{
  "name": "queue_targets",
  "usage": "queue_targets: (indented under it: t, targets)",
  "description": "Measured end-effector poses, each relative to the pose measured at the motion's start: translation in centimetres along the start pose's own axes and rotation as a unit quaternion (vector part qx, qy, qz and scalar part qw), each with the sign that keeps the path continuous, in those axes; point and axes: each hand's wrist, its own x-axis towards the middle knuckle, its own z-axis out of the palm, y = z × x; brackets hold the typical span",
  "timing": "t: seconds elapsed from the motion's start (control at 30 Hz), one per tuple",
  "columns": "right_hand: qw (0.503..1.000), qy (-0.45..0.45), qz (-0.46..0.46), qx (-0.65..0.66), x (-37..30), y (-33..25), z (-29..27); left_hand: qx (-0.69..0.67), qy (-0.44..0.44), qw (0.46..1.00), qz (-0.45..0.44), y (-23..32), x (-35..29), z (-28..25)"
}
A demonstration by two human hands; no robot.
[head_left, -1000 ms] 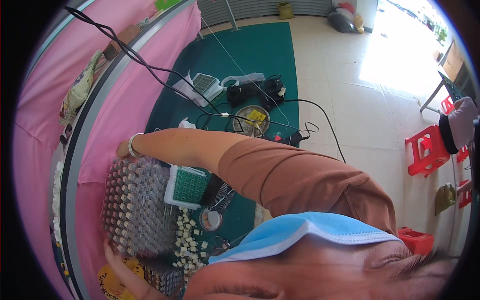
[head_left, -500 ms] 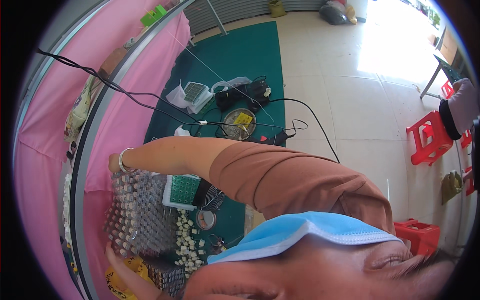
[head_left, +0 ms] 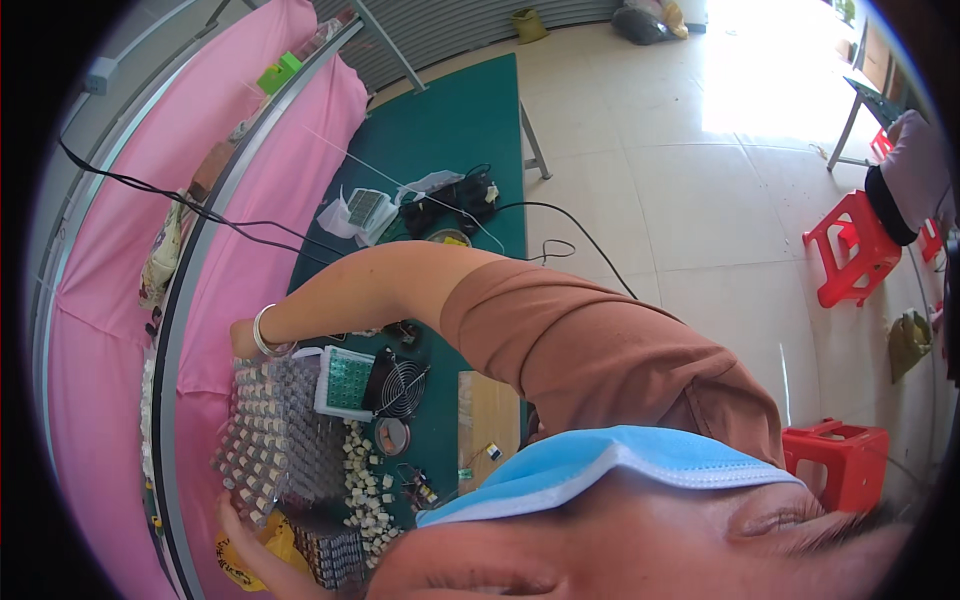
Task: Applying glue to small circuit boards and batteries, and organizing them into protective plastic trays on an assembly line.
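A clear plastic tray full of small pale cube-shaped parts stands tilted at the left. My right hand, with a silver bangle at the wrist, grips its upper edge; the fingertips are hidden. At its lower edge my left hand holds on, partly covered by the tray. Loose white cube-shaped parts lie in a heap beside it. Close to the left forearm are a yellow plastic bag and a second tray with dark rows of parts. A white foam tray of green boards sits near the right forearm.
On the green table stand a black fan, a small round tin and a wooden board. Black cables cross above. Pink cloth hangs along a metal rail. Red stools stand on the floor.
The whole view has shifted slightly. The tray now shows its cube-shaped parts at a different tilt, with both hands still on it. My right forearm now covers most of the round dish.
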Motion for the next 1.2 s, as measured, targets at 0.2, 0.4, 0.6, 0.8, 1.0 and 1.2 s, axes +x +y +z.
queue_targets:
  t: [0.2, 0.4, 0.6, 0.8, 1.0, 1.2]
  targets:
    - [0.991, -0.046, -0.092, -0.088, -8.4, -0.4, -5.9, 0.024, -0.002, 0.999, 0.040, 4.2, -9.3, 5.8]
    - [0.997, -0.055, -0.038, -0.032, -15.8, -1.7, -9.9, 0.057, -0.078, 0.992, 0.080, 6.3, -10.1, 11.8]
    - [0.939, -0.011, 0.194, 0.283, -19.6, -3.9, -9.7, 0.039, -0.144, 0.981, 0.120, 8.5, -12.7, 16.6]
    - [0.988, -0.121, -0.012, -0.096, -24.4, -8.1, -12.7, 0.032, -0.172, 0.975, 0.137, 8.2, -16.0, 16.4]
    - [0.994, -0.063, 0.056, -0.065, -31.9, -3.0, -12.8, 0.039, -0.285, 0.936, 0.201, 13.5, -22.9, 25.4]
    - [0.997, -0.048, 0.061, 0.006, -32.2, -4.4, -11.7, 0.040, -0.339, 0.914, 0.218, 14.0, -26.7, 28.5]
